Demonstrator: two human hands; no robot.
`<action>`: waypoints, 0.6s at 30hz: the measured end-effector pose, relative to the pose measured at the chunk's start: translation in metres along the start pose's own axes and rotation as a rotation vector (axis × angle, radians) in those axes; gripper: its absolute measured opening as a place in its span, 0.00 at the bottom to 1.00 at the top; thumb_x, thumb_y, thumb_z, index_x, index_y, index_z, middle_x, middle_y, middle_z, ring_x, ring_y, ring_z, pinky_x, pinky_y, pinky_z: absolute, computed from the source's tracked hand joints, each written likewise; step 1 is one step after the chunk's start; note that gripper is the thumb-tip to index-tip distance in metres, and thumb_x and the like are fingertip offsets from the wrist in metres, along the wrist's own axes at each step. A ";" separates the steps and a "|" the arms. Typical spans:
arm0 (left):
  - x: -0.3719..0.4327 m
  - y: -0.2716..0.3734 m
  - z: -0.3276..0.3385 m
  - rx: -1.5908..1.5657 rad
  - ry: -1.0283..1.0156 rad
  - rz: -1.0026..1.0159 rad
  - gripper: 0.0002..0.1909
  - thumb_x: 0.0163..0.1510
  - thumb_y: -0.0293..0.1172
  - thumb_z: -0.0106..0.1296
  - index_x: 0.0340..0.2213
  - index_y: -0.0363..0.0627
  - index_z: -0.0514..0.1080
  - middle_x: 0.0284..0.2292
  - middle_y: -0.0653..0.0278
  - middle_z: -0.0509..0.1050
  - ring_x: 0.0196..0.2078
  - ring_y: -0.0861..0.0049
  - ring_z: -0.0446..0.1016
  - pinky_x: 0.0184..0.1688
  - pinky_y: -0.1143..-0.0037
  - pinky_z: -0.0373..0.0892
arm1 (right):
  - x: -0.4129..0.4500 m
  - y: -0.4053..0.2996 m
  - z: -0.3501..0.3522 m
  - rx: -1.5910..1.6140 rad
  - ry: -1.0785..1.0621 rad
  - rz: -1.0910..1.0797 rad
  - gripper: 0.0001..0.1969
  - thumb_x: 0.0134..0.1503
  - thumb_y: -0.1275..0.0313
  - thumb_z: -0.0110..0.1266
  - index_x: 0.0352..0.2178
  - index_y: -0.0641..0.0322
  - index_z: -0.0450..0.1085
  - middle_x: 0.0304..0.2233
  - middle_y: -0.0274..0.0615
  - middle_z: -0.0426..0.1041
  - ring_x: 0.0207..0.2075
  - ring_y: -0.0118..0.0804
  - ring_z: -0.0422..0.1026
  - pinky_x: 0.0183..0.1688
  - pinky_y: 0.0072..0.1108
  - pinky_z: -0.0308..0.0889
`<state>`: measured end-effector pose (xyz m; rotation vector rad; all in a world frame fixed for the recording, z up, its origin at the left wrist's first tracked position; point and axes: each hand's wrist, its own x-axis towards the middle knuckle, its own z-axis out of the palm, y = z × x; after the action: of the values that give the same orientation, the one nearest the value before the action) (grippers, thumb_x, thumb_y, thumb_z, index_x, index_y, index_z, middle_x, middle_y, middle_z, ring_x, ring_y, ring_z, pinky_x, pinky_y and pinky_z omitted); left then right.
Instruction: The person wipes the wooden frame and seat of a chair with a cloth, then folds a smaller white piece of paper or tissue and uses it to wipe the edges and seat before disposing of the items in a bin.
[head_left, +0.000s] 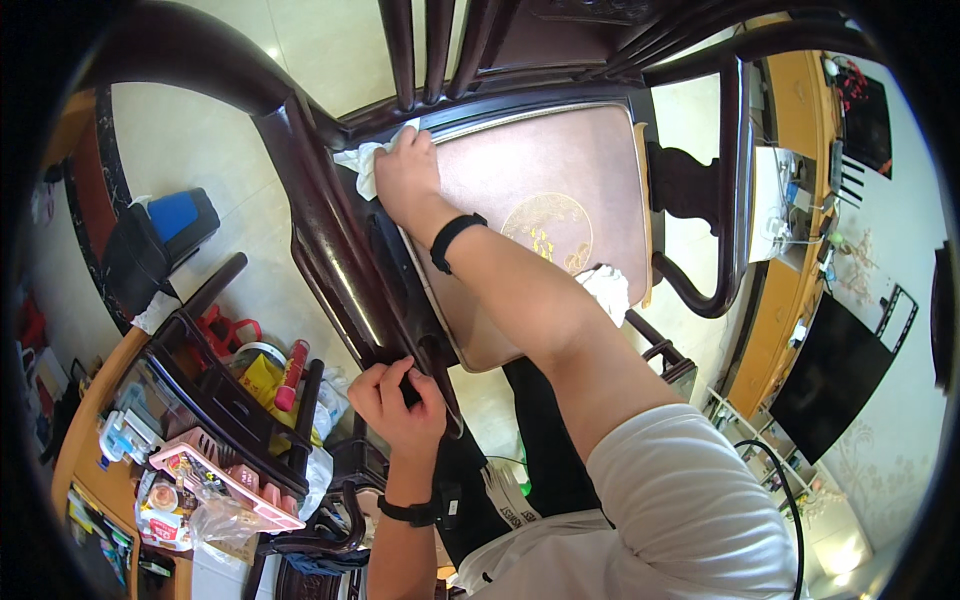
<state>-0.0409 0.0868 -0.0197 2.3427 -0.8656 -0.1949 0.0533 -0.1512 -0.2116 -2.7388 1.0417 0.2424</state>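
Note:
My right hand (409, 176) reaches across the seat of a dark wooden armchair (330, 247) and presses a crumpled white cloth or tissue (365, 165) into the seat's rear left corner. A brown seat cushion (480, 172) with a gold round pattern lies under my forearm. Close to the chair's left front, my left hand (397, 401) is raised with curled fingers near the wood; nothing shows in it. Another crumpled white tissue (609, 292) lies on the cushion's right front part. Both wrists wear black bands.
At lower left, a pink basket (225, 480) with small items stands near a dark wooden chair or stand (232, 405). A black and blue bin (169, 225) is on the tiled floor at left. A wooden cabinet (787, 315) and a black television (832, 379) are at right.

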 end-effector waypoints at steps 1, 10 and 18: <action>0.000 0.000 0.000 0.015 -0.011 0.005 0.13 0.51 0.23 0.58 0.40 0.42 0.78 0.42 0.54 0.69 0.44 0.58 0.67 0.47 0.64 0.64 | 0.001 0.001 -0.001 0.001 0.001 0.000 0.12 0.58 0.70 0.56 0.39 0.60 0.83 0.46 0.52 0.74 0.51 0.53 0.67 0.55 0.34 0.63; 0.003 0.002 0.003 0.003 0.025 0.005 0.15 0.46 0.22 0.60 0.39 0.44 0.79 0.39 0.58 0.70 0.42 0.60 0.68 0.46 0.65 0.65 | 0.025 -0.005 0.005 0.018 -0.007 -0.142 0.10 0.56 0.70 0.57 0.34 0.59 0.83 0.40 0.47 0.78 0.47 0.46 0.72 0.49 0.31 0.69; 0.003 0.003 0.001 0.001 0.011 0.009 0.13 0.50 0.22 0.58 0.40 0.42 0.78 0.41 0.55 0.69 0.44 0.57 0.68 0.46 0.64 0.65 | 0.019 0.035 0.025 0.690 0.262 -0.175 0.07 0.50 0.73 0.65 0.31 0.64 0.80 0.34 0.53 0.80 0.42 0.53 0.78 0.51 0.37 0.72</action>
<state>-0.0404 0.0821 -0.0186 2.3384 -0.8712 -0.1776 0.0420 -0.1830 -0.2451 -2.2287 0.7421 -0.4356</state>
